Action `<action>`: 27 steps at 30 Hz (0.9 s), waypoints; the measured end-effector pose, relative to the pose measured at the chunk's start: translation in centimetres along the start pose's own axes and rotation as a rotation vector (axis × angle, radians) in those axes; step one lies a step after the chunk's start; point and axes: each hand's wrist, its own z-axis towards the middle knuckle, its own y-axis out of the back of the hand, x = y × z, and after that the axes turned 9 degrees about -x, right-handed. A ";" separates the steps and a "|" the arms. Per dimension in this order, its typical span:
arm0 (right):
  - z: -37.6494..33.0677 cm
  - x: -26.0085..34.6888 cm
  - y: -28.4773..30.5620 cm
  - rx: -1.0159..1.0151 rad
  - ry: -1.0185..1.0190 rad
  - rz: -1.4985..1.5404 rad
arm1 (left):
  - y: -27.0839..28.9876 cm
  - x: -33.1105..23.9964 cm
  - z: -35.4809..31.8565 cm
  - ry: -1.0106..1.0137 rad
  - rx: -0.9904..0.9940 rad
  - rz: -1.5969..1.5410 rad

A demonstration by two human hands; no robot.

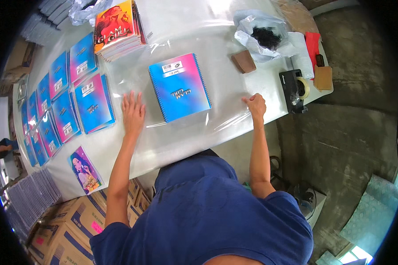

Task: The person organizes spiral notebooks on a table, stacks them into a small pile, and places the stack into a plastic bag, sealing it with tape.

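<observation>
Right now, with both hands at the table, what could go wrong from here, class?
The black tape dispenser sits at the edge of the table; the right hand could knock it off. The purple illustrated piece lies near the front edge, so the left hand might brush it down if drawn back. The blue-and-pink notebook between the hands rests on what looks like shiny, creased plastic and may slide.
</observation>
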 end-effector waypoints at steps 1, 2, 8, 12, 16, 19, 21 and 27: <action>0.2 -0.4 -0.1 0.003 0.034 -0.016 | 0.0 0.0 0.1 -0.003 0.003 -0.004; 0.4 -0.8 -0.1 0.006 0.068 -0.032 | 0.0 0.0 0.2 -0.005 0.005 -0.008; -1.4 0.6 2.4 -0.074 0.197 0.078 | 0.2 0.1 0.1 0.005 0.006 -0.026; -2.7 2.5 3.9 -0.132 0.160 0.137 | 0.6 0.5 0.1 0.034 0.035 -0.075; -4.2 2.0 3.5 -0.666 0.637 -0.069 | 3.6 -2.1 4.0 0.088 -0.002 -0.111; -6.9 5.1 6.2 -0.580 0.642 0.190 | 4.5 -5.7 7.4 0.118 -0.095 -0.376; -8.8 6.3 6.0 -0.408 0.612 0.307 | 4.8 -9.9 10.0 0.169 -0.049 -0.653; -15.2 12.4 6.8 -0.329 1.031 0.288 | 3.6 -19.8 15.1 0.542 0.307 -0.784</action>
